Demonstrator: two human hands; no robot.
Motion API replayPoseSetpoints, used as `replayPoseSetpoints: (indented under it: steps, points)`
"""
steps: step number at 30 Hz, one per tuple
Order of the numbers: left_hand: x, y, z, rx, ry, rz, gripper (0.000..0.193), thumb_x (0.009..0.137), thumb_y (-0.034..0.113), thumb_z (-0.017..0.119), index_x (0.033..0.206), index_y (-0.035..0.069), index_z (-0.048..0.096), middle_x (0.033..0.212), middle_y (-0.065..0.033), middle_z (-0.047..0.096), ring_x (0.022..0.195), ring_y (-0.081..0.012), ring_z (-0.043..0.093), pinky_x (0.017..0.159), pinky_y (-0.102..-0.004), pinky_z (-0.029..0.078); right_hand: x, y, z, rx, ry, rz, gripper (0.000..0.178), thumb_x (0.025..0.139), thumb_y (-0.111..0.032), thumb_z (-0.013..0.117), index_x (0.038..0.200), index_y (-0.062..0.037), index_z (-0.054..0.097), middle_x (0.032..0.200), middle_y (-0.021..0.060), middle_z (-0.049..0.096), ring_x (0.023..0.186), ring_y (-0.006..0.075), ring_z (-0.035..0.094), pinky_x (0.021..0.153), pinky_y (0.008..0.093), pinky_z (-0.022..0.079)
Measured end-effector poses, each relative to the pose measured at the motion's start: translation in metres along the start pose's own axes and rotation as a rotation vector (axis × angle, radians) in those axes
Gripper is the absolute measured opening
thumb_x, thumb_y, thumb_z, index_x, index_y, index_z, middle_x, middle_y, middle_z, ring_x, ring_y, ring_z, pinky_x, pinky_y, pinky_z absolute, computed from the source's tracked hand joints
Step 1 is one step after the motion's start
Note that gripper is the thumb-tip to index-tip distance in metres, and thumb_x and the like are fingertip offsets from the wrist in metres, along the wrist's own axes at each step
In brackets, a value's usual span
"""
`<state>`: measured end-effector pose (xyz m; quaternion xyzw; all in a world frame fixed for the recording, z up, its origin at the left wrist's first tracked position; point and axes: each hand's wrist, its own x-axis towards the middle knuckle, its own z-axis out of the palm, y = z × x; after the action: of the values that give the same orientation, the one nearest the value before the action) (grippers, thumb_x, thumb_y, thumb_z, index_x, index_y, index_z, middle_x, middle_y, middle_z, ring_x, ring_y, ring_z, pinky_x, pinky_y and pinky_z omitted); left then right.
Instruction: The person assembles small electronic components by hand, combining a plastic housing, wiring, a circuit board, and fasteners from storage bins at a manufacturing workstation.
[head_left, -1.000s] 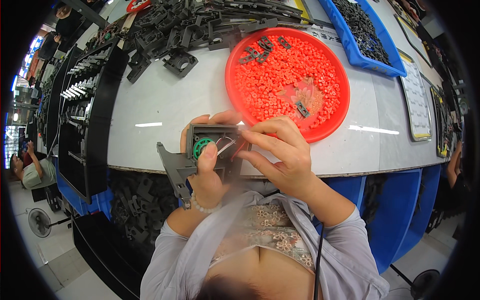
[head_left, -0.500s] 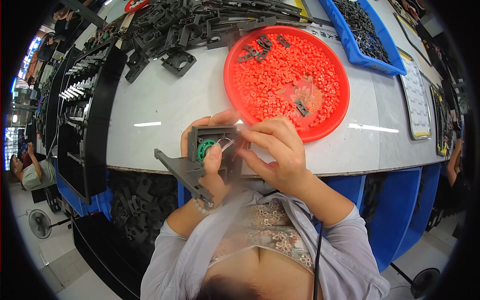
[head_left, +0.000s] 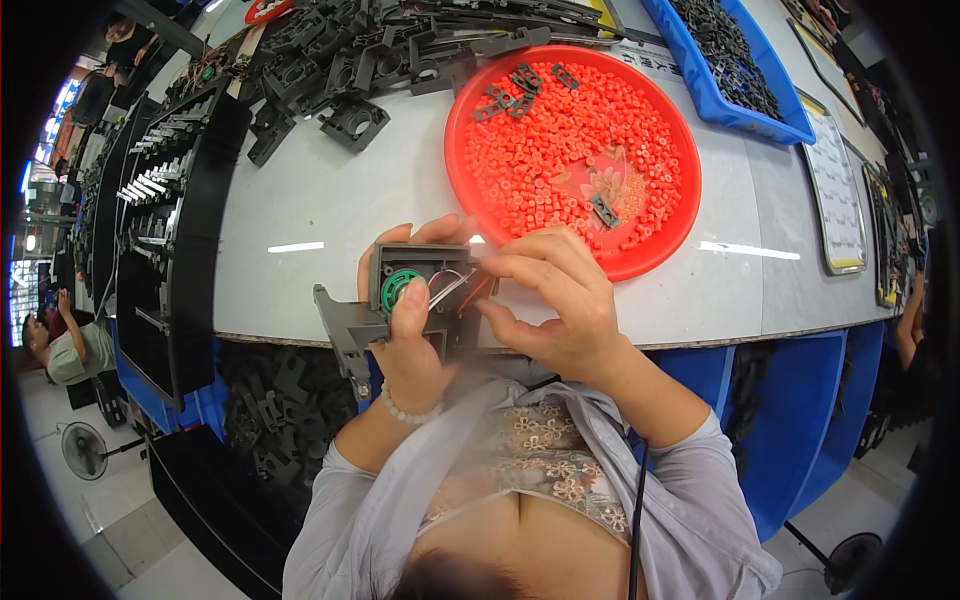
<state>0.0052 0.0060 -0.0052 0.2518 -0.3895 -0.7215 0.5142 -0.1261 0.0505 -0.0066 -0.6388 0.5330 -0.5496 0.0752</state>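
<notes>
My left hand (head_left: 412, 345) grips a dark grey plastic housing (head_left: 352, 322) with a round green part (head_left: 399, 287) set in it, held just over the near edge of the white table (head_left: 330, 205). The left thumb presses beside the green part. Thin red and white wires (head_left: 462, 288) run out of the housing to the right. My right hand (head_left: 555, 305) pinches those wires at the housing's right side. Directly behind my hands lies a round red tray (head_left: 660, 245) full of small red pieces, with a few grey clips among them.
A heap of black plastic housings (head_left: 340, 70) covers the table's far left. A blue bin (head_left: 735, 75) of dark parts stands at the far right, a clipboard sheet (head_left: 835, 195) beside it. Black racks (head_left: 165, 215) line the left. Another person sits at far left (head_left: 65, 345).
The housing has tilted a little in my left hand, and my right-hand fingers have shifted on the wires. The hands stay at the same spot by the table edge.
</notes>
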Motion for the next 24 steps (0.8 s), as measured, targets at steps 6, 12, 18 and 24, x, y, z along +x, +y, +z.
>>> replayPoseSetpoints:
  steps: [6, 12, 18, 24]
  points:
    - [-0.001, 0.001, -0.002, 0.092, -0.047, 0.014, 0.044, 0.085, 0.022, 0.048, 0.124, 0.006, 0.032, 0.123, -0.0234, 0.046, 0.112, -0.0321, 0.049, 0.095, -0.0431, 0.042, -0.001, 0.001, -0.004, -0.002, 0.015, -0.007, 0.039, 0.055, 0.001, 0.075, 0.092, -0.0016, 0.062, 0.086, 0.0101, 0.062, 0.077, 0.0253, 0.059, 0.068, 0.0337, 0.047]
    - [-0.002, 0.0, -0.004, 0.2, -0.079, 0.054, 0.046, 0.085, 0.024, 0.048, 0.124, 0.006, 0.033, 0.122, -0.0255, 0.047, 0.116, -0.0372, 0.047, 0.101, -0.0461, 0.037, -0.001, -0.001, -0.004, -0.028, -0.026, 0.002, 0.038, 0.055, 0.004, 0.071, 0.092, -0.0017, 0.06, 0.087, 0.0107, 0.062, 0.077, 0.0254, 0.06, 0.069, 0.0337, 0.047]
    - [-0.001, -0.002, -0.003, 0.231, -0.087, 0.092, 0.046, 0.085, 0.023, 0.049, 0.123, 0.004, 0.033, 0.121, -0.0264, 0.047, 0.114, -0.0367, 0.049, 0.099, -0.0453, 0.039, -0.004, 0.0, 0.001, -0.046, -0.004, -0.014, 0.04, 0.056, 0.004, 0.068, 0.094, -0.0011, 0.057, 0.089, 0.0126, 0.062, 0.078, 0.0266, 0.06, 0.069, 0.0341, 0.046]
    - [-0.001, -0.001, 0.0, 0.153, -0.077, 0.049, 0.046, 0.085, 0.022, 0.049, 0.124, 0.004, 0.033, 0.12, -0.026, 0.047, 0.113, -0.0359, 0.049, 0.098, -0.0452, 0.04, -0.004, 0.001, 0.005, -0.04, 0.003, -0.021, 0.04, 0.057, 0.001, 0.07, 0.095, -0.0027, 0.057, 0.09, 0.0112, 0.06, 0.078, 0.0262, 0.058, 0.068, 0.0345, 0.046]
